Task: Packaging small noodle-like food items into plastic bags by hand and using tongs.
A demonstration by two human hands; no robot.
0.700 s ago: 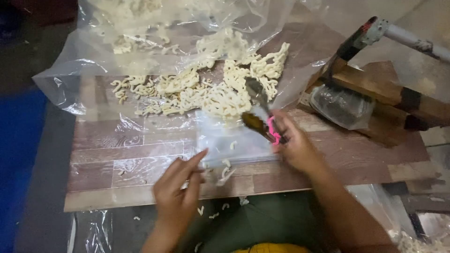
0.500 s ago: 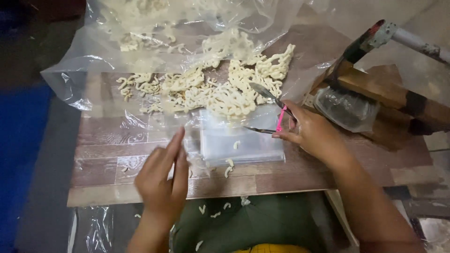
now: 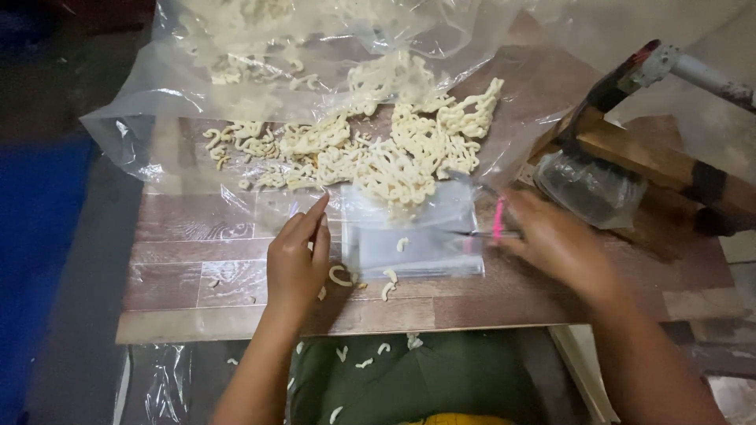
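On the table (image 3: 236,315): a stack of small clear bags (image 3: 413,236) lies near the front edge, just below a pile of pale curly crackers (image 3: 370,149) spread on a big plastic sheet (image 3: 134,134).
Left hand (image 3: 295,264): fingers loosely open, resting at the stack's left edge, holding nothing.
Right hand (image 3: 551,244): closed around pink-handled scissors (image 3: 488,228), blades over the stack.
Loose bits: 3 cracker pieces (image 3: 387,277) beside the stack.

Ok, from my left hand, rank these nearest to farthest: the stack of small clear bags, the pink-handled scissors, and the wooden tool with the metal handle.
1. Stack of small clear bags, just right of the left hand.
2. Pink-handled scissors, farther right, at the right hand.
3. Wooden tool, far right edge.
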